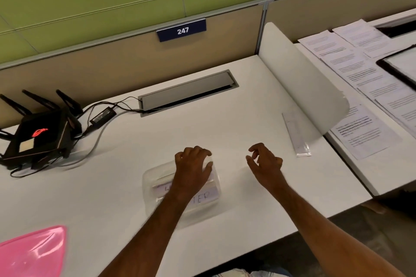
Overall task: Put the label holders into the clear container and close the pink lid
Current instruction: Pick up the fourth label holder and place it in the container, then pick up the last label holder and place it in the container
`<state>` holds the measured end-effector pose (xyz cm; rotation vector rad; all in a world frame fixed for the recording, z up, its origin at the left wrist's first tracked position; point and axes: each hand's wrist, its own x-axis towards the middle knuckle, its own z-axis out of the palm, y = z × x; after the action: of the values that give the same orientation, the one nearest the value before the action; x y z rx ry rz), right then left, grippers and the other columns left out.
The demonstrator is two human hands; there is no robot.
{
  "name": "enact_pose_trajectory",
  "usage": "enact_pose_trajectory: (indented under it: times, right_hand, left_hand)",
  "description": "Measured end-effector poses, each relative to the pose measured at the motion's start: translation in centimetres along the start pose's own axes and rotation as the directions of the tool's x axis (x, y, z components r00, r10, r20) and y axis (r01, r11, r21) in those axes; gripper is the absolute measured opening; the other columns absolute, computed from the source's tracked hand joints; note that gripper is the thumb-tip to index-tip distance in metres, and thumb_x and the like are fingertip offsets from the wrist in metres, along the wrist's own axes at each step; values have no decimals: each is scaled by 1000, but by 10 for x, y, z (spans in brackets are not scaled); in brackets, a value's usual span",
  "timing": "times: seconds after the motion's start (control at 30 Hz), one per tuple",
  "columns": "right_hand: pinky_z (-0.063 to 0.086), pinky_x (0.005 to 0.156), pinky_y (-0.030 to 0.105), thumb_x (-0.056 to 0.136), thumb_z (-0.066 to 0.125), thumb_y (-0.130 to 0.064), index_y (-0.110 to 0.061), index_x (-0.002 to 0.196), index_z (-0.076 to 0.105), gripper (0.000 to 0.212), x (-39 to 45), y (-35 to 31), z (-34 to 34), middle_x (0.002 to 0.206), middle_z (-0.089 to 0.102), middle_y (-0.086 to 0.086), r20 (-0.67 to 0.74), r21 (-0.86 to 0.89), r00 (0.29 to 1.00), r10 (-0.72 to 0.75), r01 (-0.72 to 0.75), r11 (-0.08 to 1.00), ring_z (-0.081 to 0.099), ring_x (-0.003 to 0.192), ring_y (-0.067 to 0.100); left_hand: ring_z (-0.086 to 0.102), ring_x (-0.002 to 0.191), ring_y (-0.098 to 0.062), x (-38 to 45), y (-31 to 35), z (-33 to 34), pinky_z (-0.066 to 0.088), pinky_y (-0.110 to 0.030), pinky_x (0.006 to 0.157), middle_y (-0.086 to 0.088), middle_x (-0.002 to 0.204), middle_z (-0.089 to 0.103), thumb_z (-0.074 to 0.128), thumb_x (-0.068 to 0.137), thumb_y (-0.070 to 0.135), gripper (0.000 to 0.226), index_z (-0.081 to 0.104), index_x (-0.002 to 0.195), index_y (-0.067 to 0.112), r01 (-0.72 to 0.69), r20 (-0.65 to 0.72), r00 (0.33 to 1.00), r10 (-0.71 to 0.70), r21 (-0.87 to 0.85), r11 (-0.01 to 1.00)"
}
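Glossy pink lid (31,252) off | left hand (194,164) fingers curl over clear plastic container (157,189) | right hand (265,159) fingers loose, empty

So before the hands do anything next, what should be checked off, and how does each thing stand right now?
1. Clear container upright on the desk, mouth open: ok.
2. Left hand over the container, gripping label holders: ok.
3. Holders fully seated inside: cannot tell, the hand hides them.
4. Right hand free, fingers loosely curled, holding nothing: ok.
5. One long clear holder lies by the white divider, outside the container: not ok.
6. Pink lid off, at the desk's near left: not ok yet.
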<state>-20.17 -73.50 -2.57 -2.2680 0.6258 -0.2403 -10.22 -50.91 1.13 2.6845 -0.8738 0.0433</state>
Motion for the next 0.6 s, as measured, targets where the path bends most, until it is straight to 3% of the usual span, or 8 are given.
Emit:
enact_pose_trajectory:
  times: [0.13, 0.3, 0.37, 0.5, 0.6]
  right_hand:
    - [27, 87, 35, 93, 67, -27, -38, 106, 50, 24, 9, 35, -16, 88, 60, -10, -50, 49, 992, 116, -113, 992, 59, 81, 3]
    - [50, 72, 38, 90, 70, -24, -31, 109, 49, 29, 21, 72, -33, 89, 62, -5, -87, 211, 958, 273, -251, 945, 64, 80, 20]
    - [50, 69, 37, 90, 69, -22, -32, 113, 44, 36, 21, 85, -38, 89, 63, -2, -93, 223, 949, 300, -274, 936, 64, 80, 23]
    - [53, 76, 38, 91, 69, -19, -31, 128, 33, 53, 19, 108, -46, 89, 62, 1, -125, 190, 934, 335, -309, 932, 62, 87, 21]
    - [54, 68, 30, 92, 71, -17, -27, 134, 27, 62, 22, 119, -51, 87, 64, 3, -177, 196, 912, 370, -336, 921, 65, 80, 19]
  left_hand:
    - [54, 110, -15, 29, 31, 16, 33, -35, 94, 13, 113, 63, 64, 91, 36, 33, 61, 122, 27, -28, 78, 996, 41, -165, 986]
    - [50, 121, -16, 59, 65, 41, 31, -33, 102, 10, 129, 58, 61, 94, 35, 46, 49, 137, 23, -16, 224, 971, 89, -306, 952]
    - [47, 126, -18, 72, 76, 51, 32, -33, 105, 9, 137, 54, 59, 96, 35, 49, 45, 142, 23, -20, 293, 948, 123, -333, 943]
    - [43, 133, -18, 104, 98, 70, 38, -35, 109, 8, 148, 44, 58, 96, 37, 55, 38, 146, 26, 52, 427, 893, 142, -411, 910]
    - [44, 135, -19, 131, 118, 85, 39, -40, 110, 4, 152, 39, 58, 96, 38, 59, 34, 149, 26, 101, 478, 867, 142, -448, 888]
